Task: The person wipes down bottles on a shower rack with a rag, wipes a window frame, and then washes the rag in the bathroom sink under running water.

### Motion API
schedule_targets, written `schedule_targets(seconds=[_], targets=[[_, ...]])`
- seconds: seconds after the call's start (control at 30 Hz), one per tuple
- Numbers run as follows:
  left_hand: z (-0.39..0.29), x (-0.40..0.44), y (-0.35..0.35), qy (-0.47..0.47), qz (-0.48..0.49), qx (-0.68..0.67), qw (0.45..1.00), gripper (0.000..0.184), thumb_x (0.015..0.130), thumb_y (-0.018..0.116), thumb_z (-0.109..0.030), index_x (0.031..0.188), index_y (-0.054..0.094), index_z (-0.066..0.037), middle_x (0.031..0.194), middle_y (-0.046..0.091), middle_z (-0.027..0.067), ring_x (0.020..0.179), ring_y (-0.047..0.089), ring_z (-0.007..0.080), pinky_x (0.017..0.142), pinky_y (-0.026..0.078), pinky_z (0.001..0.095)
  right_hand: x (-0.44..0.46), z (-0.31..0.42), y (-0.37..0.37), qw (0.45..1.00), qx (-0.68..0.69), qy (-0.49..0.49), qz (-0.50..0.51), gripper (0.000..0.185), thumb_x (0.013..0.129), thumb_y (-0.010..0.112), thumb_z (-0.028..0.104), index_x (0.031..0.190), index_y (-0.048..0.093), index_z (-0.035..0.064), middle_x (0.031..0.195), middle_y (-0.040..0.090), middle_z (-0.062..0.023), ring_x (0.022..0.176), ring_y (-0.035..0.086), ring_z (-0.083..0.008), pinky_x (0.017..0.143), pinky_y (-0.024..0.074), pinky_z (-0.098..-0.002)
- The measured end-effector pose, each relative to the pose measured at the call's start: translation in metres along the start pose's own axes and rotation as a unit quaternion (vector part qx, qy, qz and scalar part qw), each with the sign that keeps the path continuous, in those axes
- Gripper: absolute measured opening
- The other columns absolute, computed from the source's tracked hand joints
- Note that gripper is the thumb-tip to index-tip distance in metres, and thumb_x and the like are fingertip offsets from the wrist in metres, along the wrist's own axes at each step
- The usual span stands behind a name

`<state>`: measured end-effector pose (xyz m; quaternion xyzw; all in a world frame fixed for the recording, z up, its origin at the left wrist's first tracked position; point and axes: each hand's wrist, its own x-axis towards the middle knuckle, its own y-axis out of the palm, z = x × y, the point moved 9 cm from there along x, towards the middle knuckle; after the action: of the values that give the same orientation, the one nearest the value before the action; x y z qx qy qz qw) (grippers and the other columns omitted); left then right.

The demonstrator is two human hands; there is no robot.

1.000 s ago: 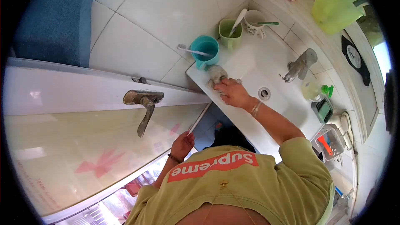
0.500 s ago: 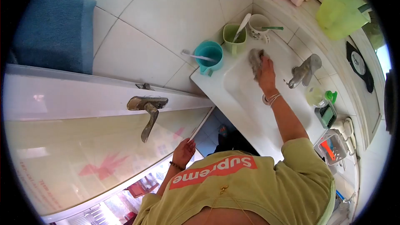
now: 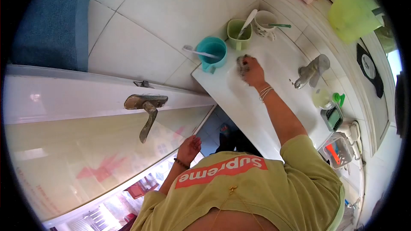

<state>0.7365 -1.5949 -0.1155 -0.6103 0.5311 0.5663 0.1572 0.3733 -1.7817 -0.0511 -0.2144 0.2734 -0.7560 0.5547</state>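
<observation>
A grayish cloth (image 3: 242, 67) is pressed against the inner left side of the white sink (image 3: 239, 102), with my right hand (image 3: 253, 72) closed on it. Just beyond it on the sink's corner stand a teal cup (image 3: 211, 51) with a toothbrush, a green cup (image 3: 238, 34) with a white brush, and a patterned white mug (image 3: 264, 23) with a green toothbrush. My left hand (image 3: 189, 149) hangs near the door's edge, fingers curled together, and nothing shows in it.
A door with a metal handle (image 3: 146, 105) is on the left, a blue towel (image 3: 53, 28) above it. Right of the sink are the faucet (image 3: 312, 70), a green-topped bottle (image 3: 324, 98), a soap holder (image 3: 332, 119) and a basket (image 3: 341, 149). A yellow-green pitcher (image 3: 353, 10) stands on the shelf.
My right hand moved the cloth from the sink's left rim across into the basin, then back partway to the left. My left hand has stayed near the door's edge.
</observation>
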Motion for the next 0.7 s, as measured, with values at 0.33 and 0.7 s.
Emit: schedule_targets(seconds=[0.33, 0.7], targets=[[0.007, -0.005, 0.033, 0.003, -0.007, 0.064, 0.998, 0.018, 0.078, 0.051, -0.017, 0.092, 0.051, -0.005, 0.087, 0.056, 0.0083, 0.077, 0.053, 0.0187, 0.064, 0.044, 0.0287, -0.032, 0.049, 0.033, 0.974, -0.093, -0.16, 0.128, 0.036, 0.064, 0.052, 0.005, 0.1, 0.05, 0.011, 0.097, 0.047, -0.0118, 0.086, 0.049, -0.0288, 0.076, 0.041, -0.0339], [0.029, 0.01, 0.056, -0.031, 0.034, 0.105, 0.993, 0.017, 0.078, 0.051, -0.017, 0.091, 0.052, -0.006, 0.085, 0.057, 0.0071, 0.074, 0.054, 0.0175, 0.063, 0.044, 0.0282, -0.13, -0.061, -0.002, 0.955, -0.128, -0.032, 0.264, 0.025, 0.069, 0.047, 0.012, 0.093, 0.054, 0.0082, 0.096, 0.053, -0.0131, 0.089, 0.051, -0.0275, 0.078, 0.0399, -0.0362]])
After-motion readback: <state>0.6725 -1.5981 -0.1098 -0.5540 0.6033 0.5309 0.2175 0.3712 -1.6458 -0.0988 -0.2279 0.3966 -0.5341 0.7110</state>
